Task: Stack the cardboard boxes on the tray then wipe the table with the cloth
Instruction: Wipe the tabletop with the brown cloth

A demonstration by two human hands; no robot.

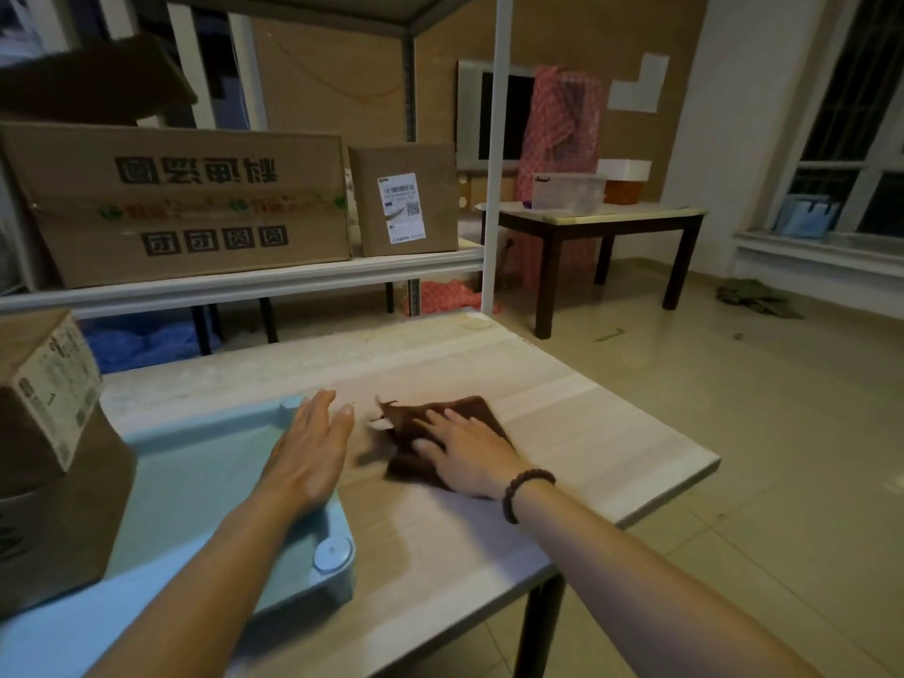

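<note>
A brown cloth (482, 415) lies flat on the pale wooden table (587, 433). My right hand (467, 450) presses down on it with the fingers spread. My left hand (308, 452) rests flat and open on the right rim of the light blue tray (195, 472), just left of the cloth. Two cardboard boxes stand stacked on the tray's left side: a small labelled box (44, 384) on top of a larger plain one (63, 516).
A metal shelf rack (244, 281) behind the table holds a big printed carton (186, 203) and a smaller labelled box (406, 198). A dark side table (611, 222) with plastic containers stands further back right. The table's right edge drops to tiled floor.
</note>
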